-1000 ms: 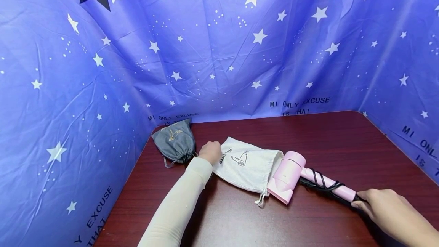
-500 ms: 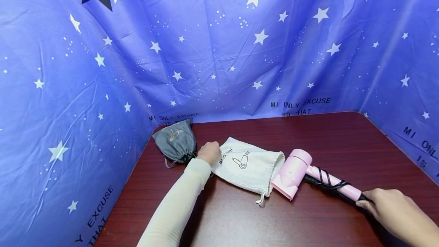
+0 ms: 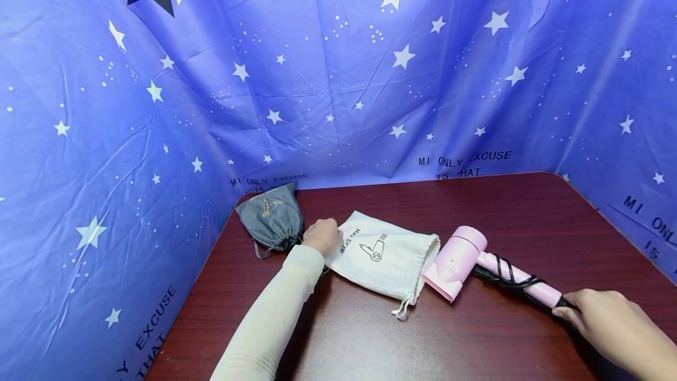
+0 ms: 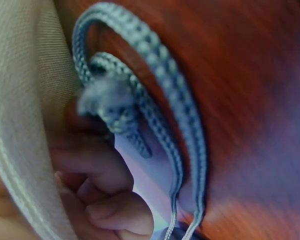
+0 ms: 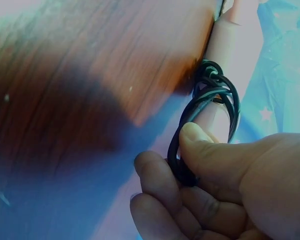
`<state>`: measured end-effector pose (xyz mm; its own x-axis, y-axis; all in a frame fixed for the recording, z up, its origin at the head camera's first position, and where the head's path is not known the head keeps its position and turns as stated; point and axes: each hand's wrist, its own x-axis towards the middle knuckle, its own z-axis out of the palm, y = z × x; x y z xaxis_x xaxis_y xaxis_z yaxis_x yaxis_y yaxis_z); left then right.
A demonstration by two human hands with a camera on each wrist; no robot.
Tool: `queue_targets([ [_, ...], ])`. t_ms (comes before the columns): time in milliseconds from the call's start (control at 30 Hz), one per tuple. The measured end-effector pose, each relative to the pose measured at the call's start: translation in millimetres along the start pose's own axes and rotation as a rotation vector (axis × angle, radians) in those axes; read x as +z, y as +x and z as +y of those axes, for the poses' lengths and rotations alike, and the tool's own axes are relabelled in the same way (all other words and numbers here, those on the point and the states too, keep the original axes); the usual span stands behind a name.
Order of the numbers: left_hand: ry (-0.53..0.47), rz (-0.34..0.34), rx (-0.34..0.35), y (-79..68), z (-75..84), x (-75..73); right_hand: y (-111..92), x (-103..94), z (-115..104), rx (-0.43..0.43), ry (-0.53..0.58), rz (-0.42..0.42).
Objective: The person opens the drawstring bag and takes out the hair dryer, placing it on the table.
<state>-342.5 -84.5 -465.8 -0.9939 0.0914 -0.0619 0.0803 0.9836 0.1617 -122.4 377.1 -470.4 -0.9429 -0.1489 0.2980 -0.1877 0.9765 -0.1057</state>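
At the left end of a white drawstring bag [image 3: 396, 272] printed "Hair Dryer", my left hand [image 3: 321, 236] grips the cloth with curled fingers. The bag lies flat, its mouth facing right. A pink hair dryer [image 3: 459, 254] lies just outside that mouth, its nozzle close to the bag's rim. My right hand [image 3: 608, 322] holds the end of its handle, thumb on top. In the right wrist view, black cord [image 5: 194, 112] winds around the pink handle [image 5: 233, 47]. The left wrist view has curled fingers [image 4: 117, 215] beside a grey-blue drawstring [image 4: 162, 75].
A dark grey drawstring bag [image 3: 272, 222] with a gold dryer print sits at the table's back left, close to my left hand. The dark red table [image 3: 391, 340] is bordered by a blue star-patterned curtain [image 3: 338, 75] at the back and sides.
My right hand has drawn the hair dryer right and slightly away, so its head has come apart from the bag's mouth. My left hand has stayed at the bag's end.
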Motion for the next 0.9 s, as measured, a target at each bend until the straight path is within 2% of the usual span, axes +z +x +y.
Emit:
queue_targets([
  [167,-0.007,-0.024,-0.005,-2.8,0.7,-1.7,-1,2.5,4,0.023,0.011,0.004],
  [333,0.005,-0.01,0.005,-6.3,2.0,-1.5,0,1.5,5,0.045,0.025,-0.001],
  [567,0.043,-0.003,0.03,-7.1,3.1,2.6,5,-1.4,6,0.091,0.014,-0.053],
  [900,0.046,-0.014,0.031,-13.1,7.4,1.1,5,-2.0,10,0.098,0.0,0.001],
])
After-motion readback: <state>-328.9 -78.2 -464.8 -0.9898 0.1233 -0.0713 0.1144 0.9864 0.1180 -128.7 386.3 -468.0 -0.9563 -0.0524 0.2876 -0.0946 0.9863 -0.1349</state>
